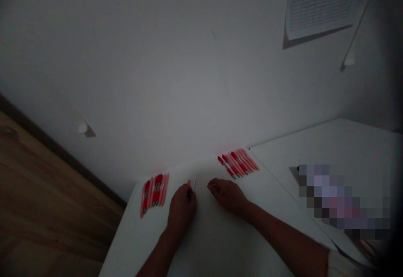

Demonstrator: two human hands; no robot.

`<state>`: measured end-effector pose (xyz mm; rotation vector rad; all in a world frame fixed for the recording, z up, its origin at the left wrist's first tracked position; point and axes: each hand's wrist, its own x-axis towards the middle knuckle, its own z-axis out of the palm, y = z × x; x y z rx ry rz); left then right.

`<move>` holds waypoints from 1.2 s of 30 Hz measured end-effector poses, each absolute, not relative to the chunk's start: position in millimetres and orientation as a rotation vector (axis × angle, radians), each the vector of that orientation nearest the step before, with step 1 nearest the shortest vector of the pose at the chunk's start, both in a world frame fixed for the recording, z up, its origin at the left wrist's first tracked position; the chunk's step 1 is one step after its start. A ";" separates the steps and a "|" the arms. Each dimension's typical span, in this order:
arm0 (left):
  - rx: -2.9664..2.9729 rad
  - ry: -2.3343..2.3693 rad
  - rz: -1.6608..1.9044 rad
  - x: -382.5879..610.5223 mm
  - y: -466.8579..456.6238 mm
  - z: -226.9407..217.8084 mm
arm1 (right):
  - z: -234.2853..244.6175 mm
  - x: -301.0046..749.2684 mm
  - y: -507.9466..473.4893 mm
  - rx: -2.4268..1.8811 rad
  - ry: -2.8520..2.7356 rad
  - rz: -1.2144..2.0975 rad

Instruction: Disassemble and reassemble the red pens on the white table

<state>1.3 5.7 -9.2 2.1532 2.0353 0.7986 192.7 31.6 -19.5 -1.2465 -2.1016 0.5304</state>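
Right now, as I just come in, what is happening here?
One person is working at a white table with bare hands. The left hand seems to grip a pink pen, with only its end showing above the fingers. The right hand is close by with its fingertips drawn together; I cannot tell if they hold anything. Red and pink pens lie side by side in two groups, one left of the hands and the other farther ahead to the right.
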 end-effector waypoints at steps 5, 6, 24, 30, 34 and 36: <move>2.134 2.053 0.799 2.1 6.0 -8.5 | -21.4 192.7 31.7 -1.233 -2.101 0.526; 2.141 2.052 0.803 2.2 6.0 -8.5 | -21.7 192.7 31.8 -1.231 -2.099 0.525; 1.952 1.696 1.084 14.9 -0.8 3.9 | -14.1 193.6 25.5 -1.131 -2.015 0.670; 1.831 1.390 1.012 22.0 -1.7 2.0 | -15.3 193.1 23.7 -1.072 -2.082 0.660; 1.781 1.375 0.968 21.1 -0.1 0.8 | -16.2 192.1 23.5 -1.064 -2.117 0.644; 1.771 1.390 0.946 21.3 -0.2 1.5 | -16.5 191.9 23.6 -1.069 -2.131 0.643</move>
